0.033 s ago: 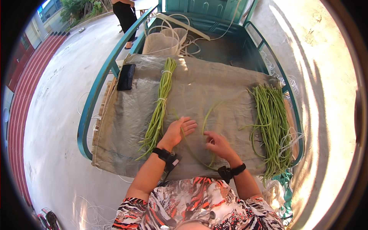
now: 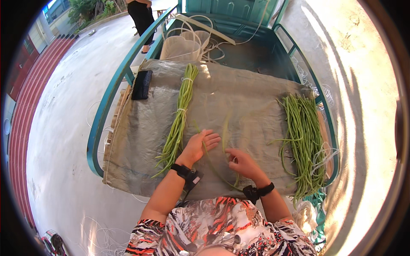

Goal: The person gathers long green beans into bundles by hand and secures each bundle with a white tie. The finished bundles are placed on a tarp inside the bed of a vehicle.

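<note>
We've got a few loose long beans (image 2: pixel 213 164) under our fingers, lying on the woven sack cloth (image 2: pixel 239 102) right between the 2 hands. Our left hand (image 2: pixel 200 145) lies flat and spread, fingers open, pressing on the stems rather than gripping them. Our right hand (image 2: pixel 241 162) is loosely curled with the fingertips pinching at a stem, though we can't tell how firmly it has hold.

What could go wrong: these stems are thin and springy, so a flat palm might let 1 roll out from under it and slide off toward the near edge of the cloth. A hard pinch could also snap one (they look fresh).

Just left of the left hand sits the tied bundle of beans (image 2: pixel 179 115), bound with white string in 2 places. Well off to the right of the right hand is the loose heap of beans (image 2: pixel 303 136), with white strings (image 2: pixel 324 153) beside it. Beyond the grip, a black wallet-like pouch (image 2: pixel 142 84) and a pale bucket (image 2: pixel 181 47) sit in the teal cart (image 2: pixel 111 98).

Versus the earlier frame, nothing has shifted: hands and beans match.
</note>
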### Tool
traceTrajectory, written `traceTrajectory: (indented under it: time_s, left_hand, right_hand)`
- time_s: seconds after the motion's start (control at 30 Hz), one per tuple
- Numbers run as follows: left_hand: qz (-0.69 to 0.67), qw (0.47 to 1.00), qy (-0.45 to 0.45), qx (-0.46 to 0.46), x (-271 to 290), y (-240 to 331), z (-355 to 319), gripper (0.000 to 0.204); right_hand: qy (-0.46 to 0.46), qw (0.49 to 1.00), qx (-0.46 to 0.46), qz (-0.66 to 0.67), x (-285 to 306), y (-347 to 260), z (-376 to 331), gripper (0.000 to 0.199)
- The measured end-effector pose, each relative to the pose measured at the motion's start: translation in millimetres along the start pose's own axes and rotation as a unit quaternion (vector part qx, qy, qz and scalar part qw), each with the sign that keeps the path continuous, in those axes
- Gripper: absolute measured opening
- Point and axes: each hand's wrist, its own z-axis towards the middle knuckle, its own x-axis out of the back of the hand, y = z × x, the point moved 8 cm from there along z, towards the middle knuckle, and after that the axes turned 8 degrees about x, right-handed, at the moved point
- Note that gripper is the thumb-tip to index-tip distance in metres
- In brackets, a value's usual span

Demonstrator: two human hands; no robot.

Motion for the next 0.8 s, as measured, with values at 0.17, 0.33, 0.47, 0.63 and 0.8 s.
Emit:
traceTrajectory:
  time_s: [0.17, 0.33, 0.47, 0.63, 0.8]
  left_hand:
    - [-0.023, 1.000, -0.009, 0.004, -2, 2, -8, 0.044]
    - [-0.032, 0.999, -0.006, -0.014, -4, 5, -12, 0.039]
    - [-0.030, 0.999, 0.009, -0.018, -4, 5, -12, 0.038]
    - [-0.052, 0.998, -0.003, -0.025, 1, 5, -8, 0.025]
    - [-0.064, 0.998, -0.012, -0.022, 2, 4, -3, 0.026]
  right_hand:
    - [-0.123, 0.978, 0.037, -0.166, -21, -39, -8, 0.041]
    - [-0.104, 0.971, 0.042, -0.211, -11, -44, -19, 0.039]
    - [-0.131, 0.969, -0.018, -0.211, -6, -49, -25, 0.038]
    - [-0.091, 0.974, -0.014, -0.205, -3, -47, -26, 0.032]
    - [-0.023, 0.991, 0.002, -0.135, 6, -38, -32, 0.032]
